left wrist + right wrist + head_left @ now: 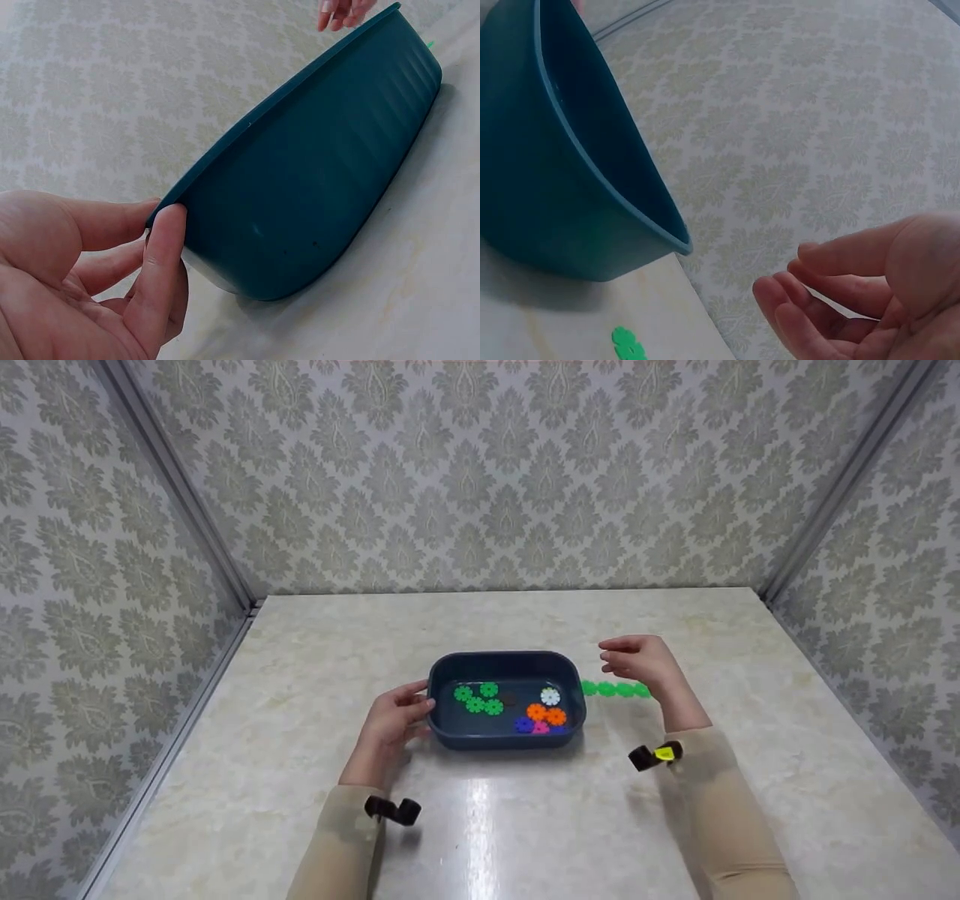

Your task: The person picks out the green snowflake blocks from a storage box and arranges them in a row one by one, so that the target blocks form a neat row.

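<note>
A dark blue-green plastic basin (507,741) stands upright on the table. My left hand (388,720) grips its left end, with thumb and fingers at the rim in the left wrist view. Inside the basin lie several green flower-shaped discs (475,704) on the left, with a white disc (550,696), orange discs (555,716), a pink disc (541,727) and a purple disc (523,724) on the right. Right of the basin, my right hand (643,664) hovers with loosely bent fingers, apart from the rim and holding nothing. Near it, a row of green discs (616,689) lies on the table, partly hidden by the hand.
The pale marbled table (480,825) extends around the basin. Patterned wall panels (480,472) stand behind it and on both sides. Each wrist carries a small black camera, one of them (392,810) on the left sleeve.
</note>
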The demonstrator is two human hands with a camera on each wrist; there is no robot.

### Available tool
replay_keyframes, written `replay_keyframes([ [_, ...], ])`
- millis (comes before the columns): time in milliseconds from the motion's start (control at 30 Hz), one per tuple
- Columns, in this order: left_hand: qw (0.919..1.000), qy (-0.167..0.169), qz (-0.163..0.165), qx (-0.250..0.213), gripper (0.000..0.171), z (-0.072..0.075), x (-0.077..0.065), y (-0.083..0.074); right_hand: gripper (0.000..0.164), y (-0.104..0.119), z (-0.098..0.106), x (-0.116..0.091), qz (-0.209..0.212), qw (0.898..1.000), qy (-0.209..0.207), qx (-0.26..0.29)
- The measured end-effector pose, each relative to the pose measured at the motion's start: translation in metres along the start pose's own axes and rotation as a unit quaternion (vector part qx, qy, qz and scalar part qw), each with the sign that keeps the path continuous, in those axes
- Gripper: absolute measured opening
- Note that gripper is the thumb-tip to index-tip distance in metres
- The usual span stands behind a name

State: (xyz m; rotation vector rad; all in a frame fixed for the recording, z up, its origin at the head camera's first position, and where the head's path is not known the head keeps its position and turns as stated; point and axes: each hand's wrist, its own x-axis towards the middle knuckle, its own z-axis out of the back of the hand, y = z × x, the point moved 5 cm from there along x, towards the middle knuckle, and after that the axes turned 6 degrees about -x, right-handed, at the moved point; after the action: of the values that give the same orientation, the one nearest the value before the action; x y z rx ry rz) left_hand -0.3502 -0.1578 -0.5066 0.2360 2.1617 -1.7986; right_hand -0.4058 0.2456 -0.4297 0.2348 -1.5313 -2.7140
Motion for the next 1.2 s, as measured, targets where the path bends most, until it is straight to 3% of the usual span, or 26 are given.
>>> replay_keyframes([
  [367,1.0,0.005,-0.006,0.001,0.047,0.001,0.0,0.0,0.04,0.019,-0.034,0.005,0.017,1.0,0.026,0.003],
  [967,0.9999,0.003,-0.011,0.008,0.049,-0.001,0.0,-0.001,0.034,0.038,-0.095,0.015,0.03,0.993,0.093,0.064],
  [1200,0.9999,0.006,-0.007,0.01,0.048,0.0,0.0,0.0,0.034,0.038,-0.121,0.018,0.029,0.992,0.118,0.036],
])
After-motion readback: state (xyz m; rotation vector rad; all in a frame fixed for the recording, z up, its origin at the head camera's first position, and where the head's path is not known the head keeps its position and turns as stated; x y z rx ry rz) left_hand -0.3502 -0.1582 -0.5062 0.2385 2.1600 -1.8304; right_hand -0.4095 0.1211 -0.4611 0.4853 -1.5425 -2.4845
